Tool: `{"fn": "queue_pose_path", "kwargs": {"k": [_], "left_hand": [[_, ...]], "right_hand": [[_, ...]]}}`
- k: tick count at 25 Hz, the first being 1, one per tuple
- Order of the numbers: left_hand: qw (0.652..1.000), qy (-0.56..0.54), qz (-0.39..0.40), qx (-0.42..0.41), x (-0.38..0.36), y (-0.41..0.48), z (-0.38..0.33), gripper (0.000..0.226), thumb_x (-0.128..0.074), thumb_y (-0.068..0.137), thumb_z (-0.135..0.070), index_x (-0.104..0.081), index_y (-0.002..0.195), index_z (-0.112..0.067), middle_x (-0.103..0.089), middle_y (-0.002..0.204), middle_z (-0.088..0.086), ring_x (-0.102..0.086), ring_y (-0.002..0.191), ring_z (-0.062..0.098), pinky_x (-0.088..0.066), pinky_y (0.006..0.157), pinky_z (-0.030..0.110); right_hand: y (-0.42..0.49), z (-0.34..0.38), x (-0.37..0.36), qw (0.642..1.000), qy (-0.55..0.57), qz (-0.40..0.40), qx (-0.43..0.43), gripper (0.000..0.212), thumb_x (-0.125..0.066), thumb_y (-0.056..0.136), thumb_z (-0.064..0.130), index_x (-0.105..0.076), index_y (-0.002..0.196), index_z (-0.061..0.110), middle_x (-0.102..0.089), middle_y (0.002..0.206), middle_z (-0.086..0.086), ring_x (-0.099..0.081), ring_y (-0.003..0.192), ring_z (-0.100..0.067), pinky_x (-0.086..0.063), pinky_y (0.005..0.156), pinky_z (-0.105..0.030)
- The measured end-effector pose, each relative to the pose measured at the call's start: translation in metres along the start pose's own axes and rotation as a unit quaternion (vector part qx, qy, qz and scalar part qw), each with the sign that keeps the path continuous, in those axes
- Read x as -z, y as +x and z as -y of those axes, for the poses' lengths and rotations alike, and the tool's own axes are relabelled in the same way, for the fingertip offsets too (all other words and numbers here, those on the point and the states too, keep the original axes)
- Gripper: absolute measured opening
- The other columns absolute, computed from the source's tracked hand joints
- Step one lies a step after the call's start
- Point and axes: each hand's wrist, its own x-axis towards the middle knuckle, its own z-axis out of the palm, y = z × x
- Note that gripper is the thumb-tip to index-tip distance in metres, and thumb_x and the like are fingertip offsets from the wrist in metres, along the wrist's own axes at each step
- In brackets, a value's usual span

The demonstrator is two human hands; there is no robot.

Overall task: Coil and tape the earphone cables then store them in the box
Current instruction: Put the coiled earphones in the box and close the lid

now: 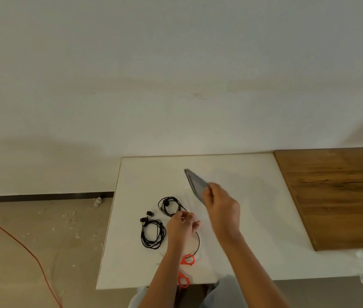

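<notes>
- My right hand [219,205] is up off the table [154,174], fingers clamped on one end of the grey lid [195,184]. The lid hangs tilted above the box. My read: it's held clear so the box is open for loading.
- The box [190,204] is see-through and barely shows, just faint edges between the two hands.
- My left hand [181,224] sits low at the box's near edge with the fingers curled. It's probably steadying the box, but I honestly can't tell if it's pinching the wall or gripping anything at all.
- Earphones: two sets, both black, both coiled, both lying on the table left of the box.
- The far coil [170,205] is just beside the box. The near coil [152,235] is a bit further left and closer to me, with its buds poking out the top. Neither is in the box yet.
- I can't make out any tape on the coils from here.
- Tape [198,240]: one roll, mostly hidden under my left forearm, so only an arc shows.
- Scissors [187,260]: one pair with two orange loops, near the table's front edge and also half under the arm. It makes sense that both are parked close, in reach for taping.
- Quick count: 2 coils, 1 box, 1 lid, 1 tape, 1 scissors.
- My guess is that coiling is done and storing comes next, with the far coil as the easy first drop.
- A wood board [340,196] lies off to the right, well apart from all of it.
</notes>
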Motion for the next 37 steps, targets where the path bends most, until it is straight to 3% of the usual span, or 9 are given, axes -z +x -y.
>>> {"fn": "queue_pose_path", "kwargs": {"k": [3, 6, 10, 15, 19, 21, 24, 30, 37], "left_hand": [[1.0, 0.019, 0.0, -0.005, 0.002, 0.006, -0.005, 0.015, -0.05, 0.095, -0.001, -0.054, 0.08, 0.002, -0.057, 0.073, 0.014, -0.056, 0.06, 0.021, -0.054, 0.064, 0.038], [0.999, 0.04, 0.005, 0.003, 0.006, 0.012, -0.007, 0.013, -0.048, 0.094, 0.005, -0.054, 0.083, 0.003, -0.057, 0.074, 0.015, -0.056, 0.062, 0.021, -0.046, 0.046, 0.018], [0.994, 0.1, -0.017, -0.029, 0.006, 0.019, -0.001, 0.013, -0.052, 0.095, -0.005, -0.06, 0.087, 0.002, -0.07, 0.079, 0.018, -0.067, 0.061, 0.018, -0.052, 0.05, 0.02], [0.998, 0.052, -0.006, -0.036, 0.006, 0.016, -0.005, 0.014, -0.045, 0.096, 0.004, -0.058, 0.094, 0.008, -0.064, 0.085, 0.026, -0.066, 0.063, 0.022, -0.054, 0.052, 0.022], [0.998, 0.042, -0.015, -0.033, 0.027, 0.001, -0.01, 0.012, -0.048, 0.096, 0.0, -0.058, 0.099, 0.006, -0.065, 0.082, 0.018, -0.066, 0.066, 0.02, -0.056, 0.057, 0.021], [0.994, 0.057, -0.068, -0.062, 0.044, -0.003, -0.015, 0.01, -0.051, 0.094, -0.002, -0.059, 0.098, 0.001, -0.068, 0.081, 0.015, -0.065, 0.065, 0.017, -0.052, 0.056, 0.017], [0.966, 0.179, -0.145, -0.113, 0.062, 0.002, -0.029, 0.016, -0.052, 0.093, -0.013, -0.06, 0.106, -0.008, -0.07, 0.1, 0.01, -0.065, 0.084, 0.018, -0.045, 0.066, 0.017], [0.908, 0.383, -0.019, -0.166, 0.058, 0.045, -0.046, 0.058, -0.06, 0.09, -0.04, -0.046, 0.136, -0.008, -0.054, 0.135, 0.012, -0.046, 0.128, 0.027, -0.038, 0.101, 0.033], [0.764, 0.596, 0.038, -0.245, 0.057, 0.073, -0.038, 0.022, -0.05, 0.092, -0.013, -0.058, 0.112, -0.017, -0.061, 0.106, 0.004, -0.058, 0.097, 0.023, -0.045, 0.084, 0.031]], "right_hand": [[0.018, -0.024, 0.033, 0.955, 0.146, -0.093, -0.241, 0.017, -0.054, 0.094, 0.016, -0.069, 0.091, 0.008, -0.066, 0.075, -0.004, -0.061, 0.065, -0.019, -0.051, 0.057, -0.027], [0.018, -0.075, 0.043, 0.857, 0.229, -0.18, -0.425, 0.019, -0.051, 0.094, 0.011, -0.068, 0.095, 0.002, -0.067, 0.091, -0.011, -0.067, 0.082, -0.023, -0.06, 0.07, -0.036], [-0.016, -0.133, 0.015, 0.743, 0.225, -0.205, -0.596, 0.021, -0.047, 0.094, 0.007, -0.064, 0.102, -0.002, -0.066, 0.103, -0.019, -0.069, 0.089, -0.033, -0.06, 0.074, -0.041], [-0.036, -0.141, 0.01, 0.751, 0.143, -0.141, -0.629, 0.016, -0.053, 0.092, 0.008, -0.063, 0.103, 0.002, -0.065, 0.102, -0.019, -0.066, 0.088, -0.032, -0.057, 0.075, -0.038], [-0.028, -0.11, 0.02, 0.832, 0.029, -0.125, -0.54, 0.026, -0.058, 0.089, 0.011, -0.057, 0.115, 0.009, -0.054, 0.12, -0.017, -0.052, 0.107, -0.035, -0.049, 0.083, -0.046], [-0.014, -0.085, 0.015, 0.919, 0.074, -0.136, -0.364, 0.022, -0.058, 0.088, 0.004, -0.061, 0.109, 0.009, -0.056, 0.113, -0.014, -0.054, 0.103, -0.031, -0.051, 0.082, -0.041], [0.006, -0.032, -0.01, 0.986, 0.113, 0.021, -0.121, 0.018, -0.058, 0.087, 0.001, -0.07, 0.097, 0.01, -0.064, 0.097, -0.003, -0.059, 0.092, -0.021, -0.051, 0.079, -0.028], [-0.024, 0.028, -0.062, 0.931, -0.138, 0.334, 0.043, 0.032, -0.046, 0.09, 0.004, -0.062, 0.118, 0.008, -0.052, 0.122, -0.007, -0.036, 0.117, -0.028, -0.034, 0.099, -0.036], [-0.083, 0.019, -0.082, 0.935, -0.173, 0.299, 0.086, 0.044, -0.071, 0.04, 0.009, -0.071, 0.084, 0.016, -0.059, 0.081, -0.002, -0.042, 0.074, -0.02, -0.048, 0.058, -0.03]]}}
